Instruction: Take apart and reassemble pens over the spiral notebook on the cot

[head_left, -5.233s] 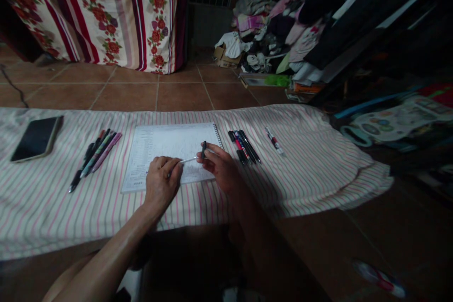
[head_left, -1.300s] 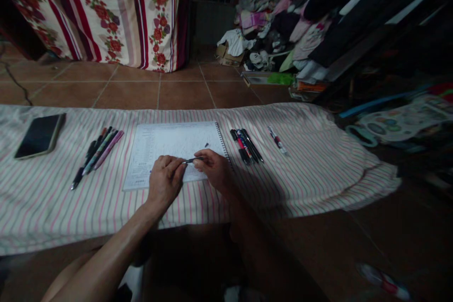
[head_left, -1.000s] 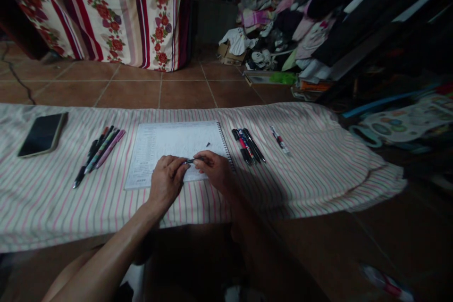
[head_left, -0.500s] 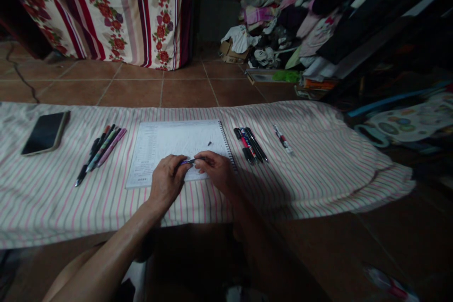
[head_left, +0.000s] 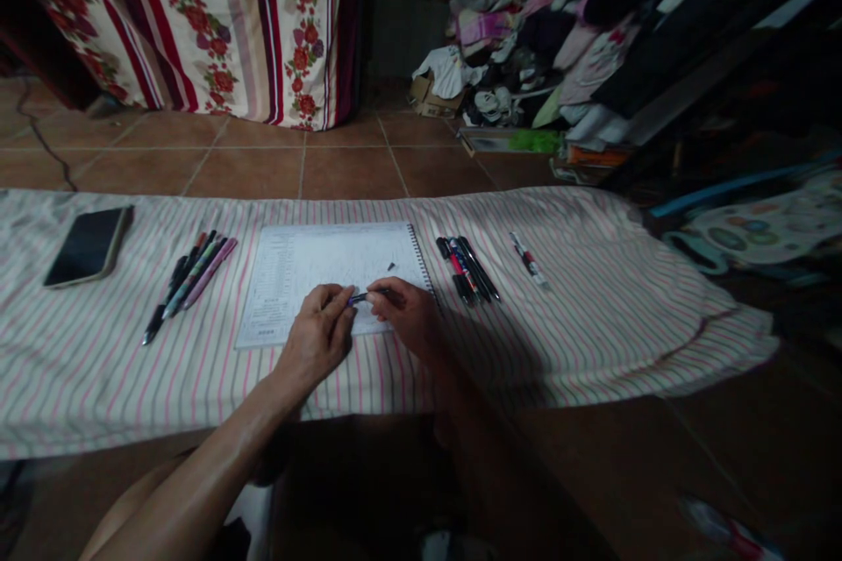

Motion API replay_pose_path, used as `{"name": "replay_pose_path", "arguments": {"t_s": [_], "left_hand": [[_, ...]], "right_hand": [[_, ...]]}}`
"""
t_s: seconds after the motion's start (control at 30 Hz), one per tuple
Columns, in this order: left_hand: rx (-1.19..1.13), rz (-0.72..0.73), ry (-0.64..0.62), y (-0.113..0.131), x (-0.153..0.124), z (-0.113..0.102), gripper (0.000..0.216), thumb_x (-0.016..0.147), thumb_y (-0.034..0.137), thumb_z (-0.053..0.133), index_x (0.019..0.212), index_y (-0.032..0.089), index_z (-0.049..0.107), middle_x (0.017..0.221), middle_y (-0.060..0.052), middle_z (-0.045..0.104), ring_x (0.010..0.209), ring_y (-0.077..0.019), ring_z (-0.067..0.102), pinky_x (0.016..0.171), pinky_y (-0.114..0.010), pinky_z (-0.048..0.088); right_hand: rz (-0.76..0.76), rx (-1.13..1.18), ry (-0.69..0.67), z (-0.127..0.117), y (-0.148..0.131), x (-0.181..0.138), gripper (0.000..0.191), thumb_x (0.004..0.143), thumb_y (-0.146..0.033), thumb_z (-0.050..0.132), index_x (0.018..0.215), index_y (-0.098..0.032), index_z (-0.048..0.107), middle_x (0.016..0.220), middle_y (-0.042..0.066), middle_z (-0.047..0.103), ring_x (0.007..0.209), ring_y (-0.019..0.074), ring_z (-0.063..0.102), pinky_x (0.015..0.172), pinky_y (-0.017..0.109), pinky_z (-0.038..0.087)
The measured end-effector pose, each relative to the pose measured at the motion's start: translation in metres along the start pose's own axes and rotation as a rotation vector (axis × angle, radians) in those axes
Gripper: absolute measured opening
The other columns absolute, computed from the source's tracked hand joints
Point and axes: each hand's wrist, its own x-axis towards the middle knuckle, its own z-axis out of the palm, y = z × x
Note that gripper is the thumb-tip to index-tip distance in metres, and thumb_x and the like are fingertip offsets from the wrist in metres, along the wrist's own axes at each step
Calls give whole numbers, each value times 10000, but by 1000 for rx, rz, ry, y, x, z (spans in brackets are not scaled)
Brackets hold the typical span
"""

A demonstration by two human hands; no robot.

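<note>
Over the lower part of a white spiral notebook [head_left: 329, 254], my left hand [head_left: 320, 329] and my right hand [head_left: 409, 316] meet around a slim dark pen [head_left: 360, 298] with a purple part. The fingers of my left hand are closed on its left end. My right hand pinches its dark right end between thumb and fingers. Both ends are partly hidden by the fingertips. A small black piece [head_left: 392, 266], perhaps a pen cap, lies on the page above my right hand.
Several pens [head_left: 197, 272] lie left of the notebook, beside a phone [head_left: 89, 247]. More pens and loose black caps [head_left: 468, 270] lie to its right, then one white patterned pen [head_left: 528, 259]. A striped cloth [head_left: 592, 298] covers the table. Clothes [head_left: 526, 35] are heaped behind.
My left fingers have shifted slightly right along the pen, covering more of its purple part. The view has moved very slightly; the other things stay in place.
</note>
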Motion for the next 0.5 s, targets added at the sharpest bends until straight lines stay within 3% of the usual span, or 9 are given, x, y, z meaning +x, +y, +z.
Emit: {"name": "replay_pose_path", "arguments": {"t_s": [0.5], "left_hand": [[-10,9,11,-2,2,-3,216,885,216,451,989,170,635,950,-68,566,866,-164,587,768,-305,510]], "right_hand": [[41,-3,-29,1,-4,-2,156,742,-308,612,852,-203,648,607,-19,656,527,119,627,533,223,492]]}}
